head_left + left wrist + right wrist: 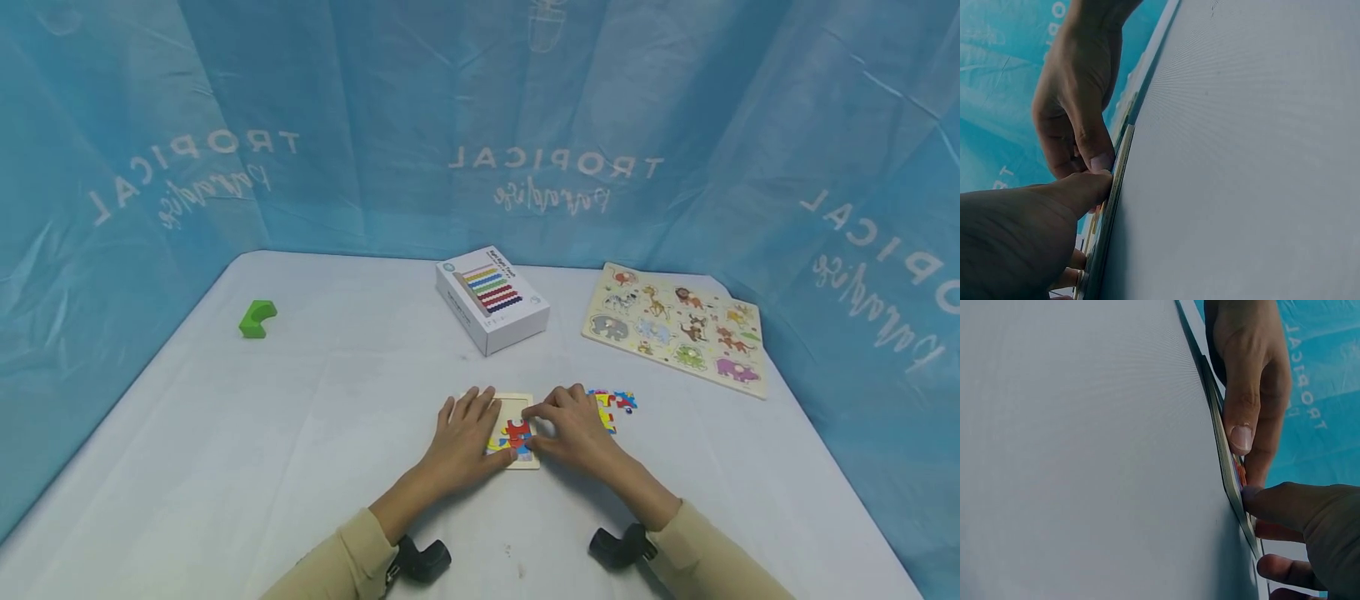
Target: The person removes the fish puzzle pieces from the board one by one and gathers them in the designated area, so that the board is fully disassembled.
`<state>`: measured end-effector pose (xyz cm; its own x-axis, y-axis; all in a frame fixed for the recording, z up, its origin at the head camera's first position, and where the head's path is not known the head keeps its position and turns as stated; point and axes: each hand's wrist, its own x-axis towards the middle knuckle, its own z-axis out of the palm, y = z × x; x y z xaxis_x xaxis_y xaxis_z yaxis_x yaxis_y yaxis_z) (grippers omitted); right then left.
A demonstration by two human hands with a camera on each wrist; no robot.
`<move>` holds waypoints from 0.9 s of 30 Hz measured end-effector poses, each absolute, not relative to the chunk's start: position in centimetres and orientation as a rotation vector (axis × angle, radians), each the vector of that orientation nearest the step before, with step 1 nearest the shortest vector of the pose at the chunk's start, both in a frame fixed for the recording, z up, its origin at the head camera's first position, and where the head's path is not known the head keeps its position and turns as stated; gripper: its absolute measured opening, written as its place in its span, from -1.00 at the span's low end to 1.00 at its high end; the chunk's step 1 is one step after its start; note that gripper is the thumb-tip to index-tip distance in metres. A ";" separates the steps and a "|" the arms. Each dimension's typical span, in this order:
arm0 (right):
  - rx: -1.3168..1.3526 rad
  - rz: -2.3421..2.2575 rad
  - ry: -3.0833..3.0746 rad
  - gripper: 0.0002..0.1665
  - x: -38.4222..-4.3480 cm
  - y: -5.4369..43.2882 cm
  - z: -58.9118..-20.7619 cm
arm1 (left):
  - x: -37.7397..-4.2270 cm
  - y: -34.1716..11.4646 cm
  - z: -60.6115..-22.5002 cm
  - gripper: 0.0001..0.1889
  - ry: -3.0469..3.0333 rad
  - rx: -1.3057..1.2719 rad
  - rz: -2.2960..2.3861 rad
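Observation:
A small wooden jigsaw tray (pixel 531 460) lies on the table, with red, blue and yellow puzzle pieces in its lower part. My left hand (pixel 467 437) rests over its left side with fingers extended, thumb on the pieces at the bottom. From the right, my right hand (pixel 573 429) reaches over the tray edge and pinches a red puzzle piece (pixel 515 431) between thumb and curled index finger. In the left wrist view, the left thumb (pixel 1088 190) presses down beside the right fingertips. The right wrist view shows the right thumb (pixel 1272 499) low at the tray's edge.
Loose puzzle pieces (pixel 624 402) lie just right of the right hand. Behind stands a white box (pixel 517 335) with coloured bars printed on it. An animal puzzle board (pixel 637 333) lies at the back right, a green curved block (pixel 255 320) at the far left. Blue curtains enclose the table.

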<state>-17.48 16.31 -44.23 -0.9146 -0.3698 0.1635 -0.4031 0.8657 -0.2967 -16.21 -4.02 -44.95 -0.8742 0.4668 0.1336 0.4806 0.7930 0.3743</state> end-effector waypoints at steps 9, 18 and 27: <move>0.613 0.535 -2.937 -0.66 -17.3 16.2 -44.2 | -16.2 -4.0 -44.9 -0.23 -2.954 -0.768 -0.634; 0.594 0.532 -2.819 -0.67 -16.9 19.5 -44.2 | -16.2 -3.9 -45.2 -0.23 -2.956 -0.771 -0.632; 0.420 0.554 -2.839 -0.67 -16.2 25.2 -43.6 | -16.2 -3.9 -45.2 -0.25 -2.945 -0.771 -0.650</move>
